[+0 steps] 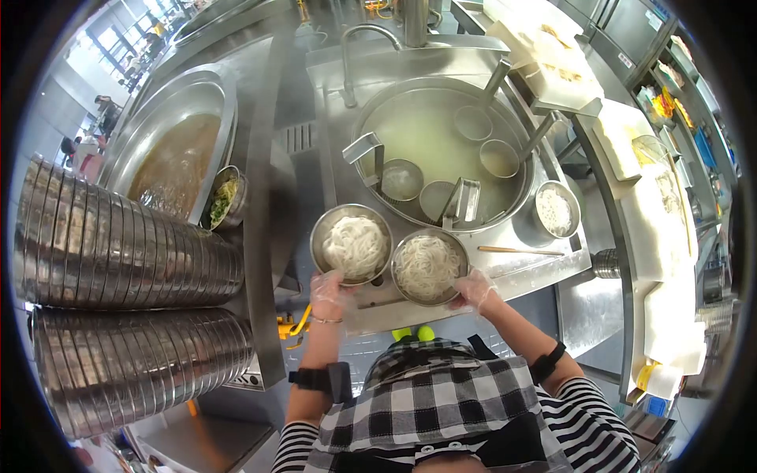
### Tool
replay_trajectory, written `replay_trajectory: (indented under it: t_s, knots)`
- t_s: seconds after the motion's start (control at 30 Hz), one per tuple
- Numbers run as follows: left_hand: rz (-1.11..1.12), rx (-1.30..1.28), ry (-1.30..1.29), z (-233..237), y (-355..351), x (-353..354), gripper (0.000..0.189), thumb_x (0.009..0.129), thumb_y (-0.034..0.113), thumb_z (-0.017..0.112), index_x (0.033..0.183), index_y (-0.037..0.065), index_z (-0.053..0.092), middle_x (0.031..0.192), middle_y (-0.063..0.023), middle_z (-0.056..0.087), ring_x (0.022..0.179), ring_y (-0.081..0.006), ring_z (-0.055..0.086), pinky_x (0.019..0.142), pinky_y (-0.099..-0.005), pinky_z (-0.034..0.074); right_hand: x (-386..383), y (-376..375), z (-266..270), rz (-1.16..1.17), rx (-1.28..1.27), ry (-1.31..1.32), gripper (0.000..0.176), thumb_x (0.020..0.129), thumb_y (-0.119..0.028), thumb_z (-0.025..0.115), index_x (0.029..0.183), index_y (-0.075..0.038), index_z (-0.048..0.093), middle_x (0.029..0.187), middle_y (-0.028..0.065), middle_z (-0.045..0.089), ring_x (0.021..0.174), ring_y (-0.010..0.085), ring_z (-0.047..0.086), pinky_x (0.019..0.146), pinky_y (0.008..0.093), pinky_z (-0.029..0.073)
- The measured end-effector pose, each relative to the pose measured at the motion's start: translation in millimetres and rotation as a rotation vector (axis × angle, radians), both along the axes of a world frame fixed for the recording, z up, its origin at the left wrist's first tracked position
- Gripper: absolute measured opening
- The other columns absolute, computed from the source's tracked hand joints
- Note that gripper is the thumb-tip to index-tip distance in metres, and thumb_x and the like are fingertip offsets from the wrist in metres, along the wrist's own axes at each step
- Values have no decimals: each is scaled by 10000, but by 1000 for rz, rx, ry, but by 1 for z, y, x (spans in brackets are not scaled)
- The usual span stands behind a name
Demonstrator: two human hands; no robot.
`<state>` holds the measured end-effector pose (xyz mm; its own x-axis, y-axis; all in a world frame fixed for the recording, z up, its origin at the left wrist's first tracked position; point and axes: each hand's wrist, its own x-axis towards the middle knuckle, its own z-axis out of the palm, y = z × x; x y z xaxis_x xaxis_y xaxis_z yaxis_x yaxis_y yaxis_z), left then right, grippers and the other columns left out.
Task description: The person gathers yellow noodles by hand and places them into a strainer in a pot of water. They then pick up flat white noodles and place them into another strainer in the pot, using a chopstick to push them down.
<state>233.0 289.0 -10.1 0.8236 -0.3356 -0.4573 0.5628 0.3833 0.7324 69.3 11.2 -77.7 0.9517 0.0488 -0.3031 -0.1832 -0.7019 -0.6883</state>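
Observation:
Two metal bowls of white noodles sit side by side at the front of the steel cooker top. My left hand [332, 290], in a clear plastic glove, grips the lower rim of the left bowl [318, 254], which holds a heap of thick noodles [353, 246]. Gloved the same way, my right hand [473, 290] is closed on the right edge of the other bowl [405, 292], filled with thinner noodles [426, 266]. The fingers under both bowls are partly hidden. Behind them is a big round pot [426, 110] of cloudy water with several strainer baskets [402, 180] hooked in it.
Right of the pot stands a bowl of white pieces [555, 210], with a wooden stick [520, 251] nearby. At left are a basin of brown broth [177, 162], a bowl of chopped greens [224, 199] and tall bowl stacks [126, 244]. A tap [347, 71] rises behind.

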Motion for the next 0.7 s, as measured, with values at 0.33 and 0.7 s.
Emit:
replay_trajectory:
  t_s: [0.33, 0.7]
  knots:
    - [-44, -25, 91, 49, 21, -15, 626, 535, -46, 449, 1149, 33, 356, 1032, -168, 493, 871, -344, 549, 629, -454, 524, 50, 44, 101, -498, -151, -253, 393, 717, -226, 539, 1082, -92, 476, 849, 126, 581, 779, 303, 548, 708, 384, 422]
    - [-101, -145, 55, 67, -17, -71, 597, 545, 25, 495, 1130, -1, 385, 1053, -157, 497, 897, -330, 541, 649, -465, 514, 89, 79, 175, 412, -432, -378, 384, 692, -145, 502, 1075, -158, 484, 988, 111, 541, 849, 269, 539, 709, 404, 445]
